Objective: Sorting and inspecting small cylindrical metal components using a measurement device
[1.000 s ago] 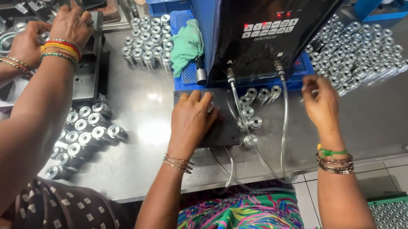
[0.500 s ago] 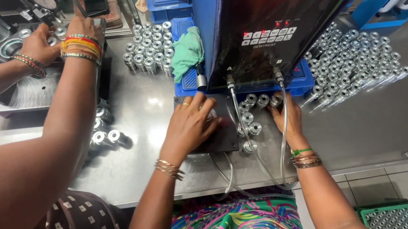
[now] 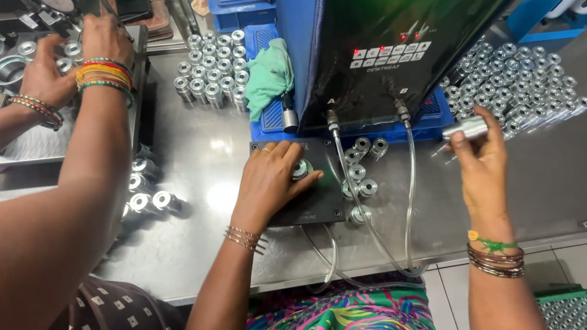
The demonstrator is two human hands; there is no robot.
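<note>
Gripping shiny cylindrical metal fitting (image 3: pixel 467 128)

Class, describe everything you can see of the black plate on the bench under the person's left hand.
The black plate is a flat, dark, roughly rectangular slab, matt like coated metal or plastic, with small screws at its corners. It lies flat on the steel table, just in front of the black machine. The left hand rests on it, fingers around a small silver fitting seated near its upper edge. Clear tubes run along its right side, and loose silver fittings lie beside it.
</note>
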